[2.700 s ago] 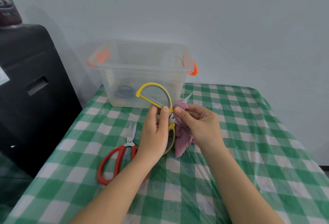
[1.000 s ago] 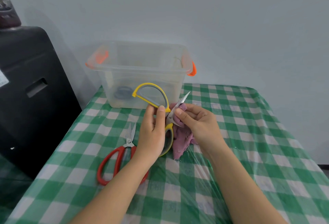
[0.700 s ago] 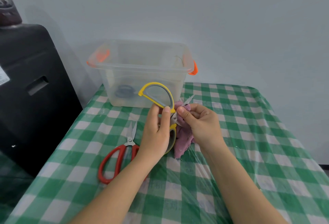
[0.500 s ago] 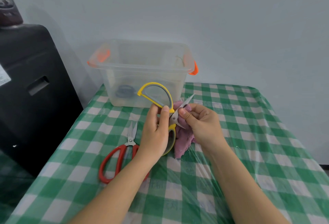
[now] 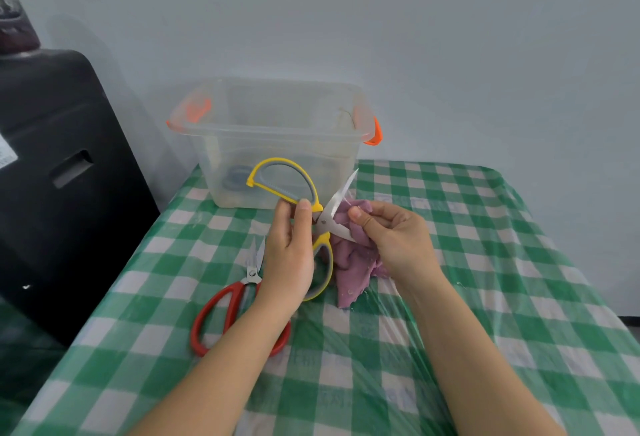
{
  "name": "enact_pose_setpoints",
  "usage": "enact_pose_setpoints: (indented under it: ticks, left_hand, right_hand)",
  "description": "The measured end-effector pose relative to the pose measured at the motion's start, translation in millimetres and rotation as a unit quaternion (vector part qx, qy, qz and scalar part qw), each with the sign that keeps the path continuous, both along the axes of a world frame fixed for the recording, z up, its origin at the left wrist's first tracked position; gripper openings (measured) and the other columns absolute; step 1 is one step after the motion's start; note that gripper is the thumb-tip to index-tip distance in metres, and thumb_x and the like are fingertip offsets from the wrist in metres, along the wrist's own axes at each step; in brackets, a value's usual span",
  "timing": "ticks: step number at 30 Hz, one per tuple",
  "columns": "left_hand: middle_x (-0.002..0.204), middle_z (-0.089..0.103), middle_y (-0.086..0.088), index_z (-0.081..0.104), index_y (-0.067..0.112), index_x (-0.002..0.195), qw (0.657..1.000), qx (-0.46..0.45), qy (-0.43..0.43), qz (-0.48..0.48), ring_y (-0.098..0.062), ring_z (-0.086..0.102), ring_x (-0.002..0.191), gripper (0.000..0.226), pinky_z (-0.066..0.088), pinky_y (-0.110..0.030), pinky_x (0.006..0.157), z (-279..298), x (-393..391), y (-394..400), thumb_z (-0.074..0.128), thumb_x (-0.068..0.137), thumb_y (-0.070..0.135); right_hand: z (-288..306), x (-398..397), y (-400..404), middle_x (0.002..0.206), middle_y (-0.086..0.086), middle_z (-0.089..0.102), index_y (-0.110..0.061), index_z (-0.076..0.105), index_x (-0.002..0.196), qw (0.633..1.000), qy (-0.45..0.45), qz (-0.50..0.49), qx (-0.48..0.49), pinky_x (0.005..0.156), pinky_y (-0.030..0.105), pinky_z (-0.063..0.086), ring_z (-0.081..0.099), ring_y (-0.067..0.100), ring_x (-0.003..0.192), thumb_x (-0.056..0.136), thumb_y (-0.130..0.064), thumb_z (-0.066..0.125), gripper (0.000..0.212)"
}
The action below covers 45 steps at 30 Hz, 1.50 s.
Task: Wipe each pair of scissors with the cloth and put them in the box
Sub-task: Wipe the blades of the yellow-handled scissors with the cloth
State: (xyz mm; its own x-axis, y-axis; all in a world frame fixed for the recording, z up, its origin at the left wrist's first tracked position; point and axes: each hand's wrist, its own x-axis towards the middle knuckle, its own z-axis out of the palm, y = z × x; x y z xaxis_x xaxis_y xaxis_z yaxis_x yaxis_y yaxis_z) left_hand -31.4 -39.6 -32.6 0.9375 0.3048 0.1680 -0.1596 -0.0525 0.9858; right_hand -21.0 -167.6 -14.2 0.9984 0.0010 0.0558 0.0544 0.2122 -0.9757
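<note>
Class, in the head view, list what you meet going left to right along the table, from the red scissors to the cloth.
red scissors → left hand → yellow scissors → purple cloth

Box point(image 5: 277, 145) at the table's point(image 5: 485, 297) far left edge; something, perhaps scissors, inside. Before it, the left hand point(image 5: 289, 255) holds one pair of scissors point(image 5: 304, 207), the cloth point(image 5: 353, 255) to their right in the right hand point(image 5: 394, 238). A second pair point(image 5: 239, 300) lies left, on the table.

cloth point(image 5: 349, 245) slid down blade, yellow scissors point(image 5: 304, 207) opened wider
</note>
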Motion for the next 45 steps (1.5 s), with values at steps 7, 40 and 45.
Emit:
enact_pose_setpoints:
  ticks: [7,40,45]
  left_hand:
    - [0.075,0.055,0.0,0.054,0.028,0.084,0.998,-0.038,-0.019,0.043,-0.017,0.052,0.072,0.023,0.043,-0.044,0.069,4.7,0.4,2.8,0.04,0.103,0.034]
    - [0.069,0.052,0.007,0.05,0.029,0.084,0.986,-0.139,0.011,0.087,-0.01,0.047,0.062,0.023,0.035,-0.018,0.041,21.9,-4.1,12.5,0.038,0.103,0.034]
    - [0.074,0.053,0.005,0.05,0.029,0.086,0.985,-0.144,0.009,0.092,-0.009,0.048,0.063,0.022,0.036,-0.021,0.046,21.8,-5.1,12.8,0.037,0.103,0.034]
  right_hand:
    - [-5.7,3.9,-5.8,0.081,0.003,0.076,-0.004,0.072,0.094,0.997,0.004,-0.073,-0.037,0.062,0.019,0.055,0.071,0.009,0.072,0.085,-0.01,0.073,0.011]
    - [-15.4,13.2,-15.9,0.079,0.003,0.065,-0.025,0.067,0.076,0.976,0.029,-0.156,-0.152,0.069,0.027,0.049,0.057,0.014,0.075,0.094,-0.019,0.064,0.019]
    - [-12.5,11.7,-15.8,0.085,0.006,0.067,-0.025,0.067,0.078,0.975,0.036,-0.152,-0.158,0.076,0.033,0.052,0.059,0.016,0.079,0.094,-0.02,0.064,0.017]
